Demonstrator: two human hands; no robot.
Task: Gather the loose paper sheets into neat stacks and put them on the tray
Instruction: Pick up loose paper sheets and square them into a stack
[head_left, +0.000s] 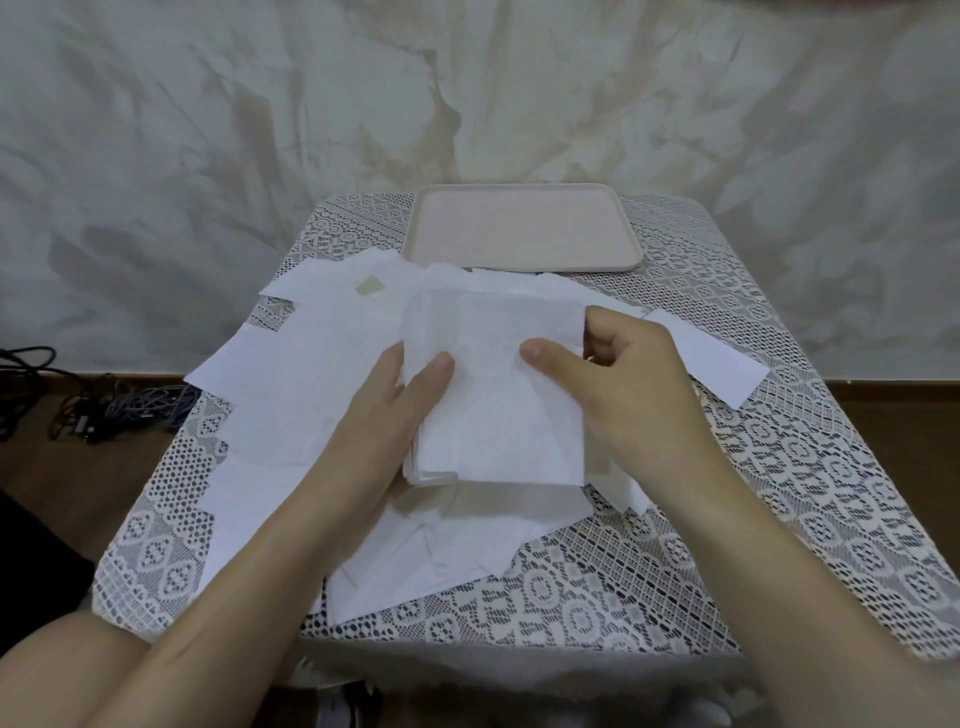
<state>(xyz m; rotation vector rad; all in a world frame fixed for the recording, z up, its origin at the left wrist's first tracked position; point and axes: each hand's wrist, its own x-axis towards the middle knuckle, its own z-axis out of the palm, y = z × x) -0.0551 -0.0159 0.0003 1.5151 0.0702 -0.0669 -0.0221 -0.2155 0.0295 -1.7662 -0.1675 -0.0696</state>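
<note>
Lace-covered table (779, 493) at centre: both my left hand (384, 410) and right hand (623, 384) pinch one stack (498, 405); loose sheets (291, 353) remain, tray (524, 262) above unfilled.

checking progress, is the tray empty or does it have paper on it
Empty. The tray shows only its bare pink surface; the left hand and right hand hold the paper stack nearer the camera.

Soft, even indoor light, slightly dim and cool. White paper sheets (291, 364) are nearly blown out and show little detail. Faint shadow under the held stack (498, 415). Wide-angle bending splays the table (779, 493) sides. Bottom strip is smeared and soft.
</note>
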